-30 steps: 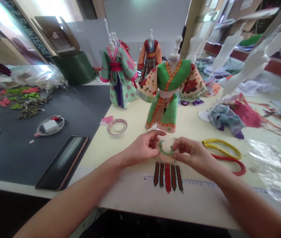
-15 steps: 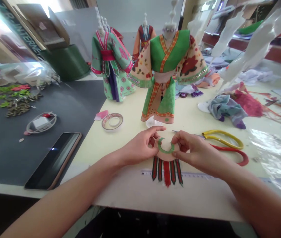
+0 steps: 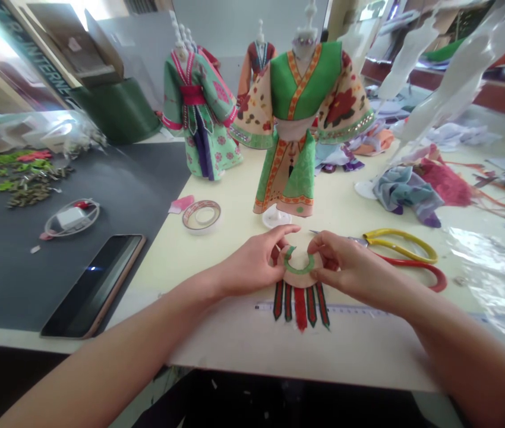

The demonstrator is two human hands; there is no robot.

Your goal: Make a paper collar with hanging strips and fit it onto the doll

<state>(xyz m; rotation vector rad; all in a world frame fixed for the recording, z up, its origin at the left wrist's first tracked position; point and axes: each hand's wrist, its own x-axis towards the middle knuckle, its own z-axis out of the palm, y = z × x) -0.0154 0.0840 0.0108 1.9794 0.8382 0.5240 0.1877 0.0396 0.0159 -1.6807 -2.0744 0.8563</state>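
Bright daylight from upper left, soft shadows; wide-angle edges stretched, right side blurred.

Left hand (image 3: pixel 256 261) and right hand (image 3: pixel 346 270) close together, fingertips pinching

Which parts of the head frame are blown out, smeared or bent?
Head view: upper left corner by the window is blown out; white figure stands at upper right are smeared and stretched by wide-angle distortion; phone screen carries a small glint; left hand, right hand and green collar piece are fairly sharp.

Fingers of both hands cover the collar piece's (image 3: pixel 299 274) ends; far shelves (image 3: pixel 457 65) are blurred.
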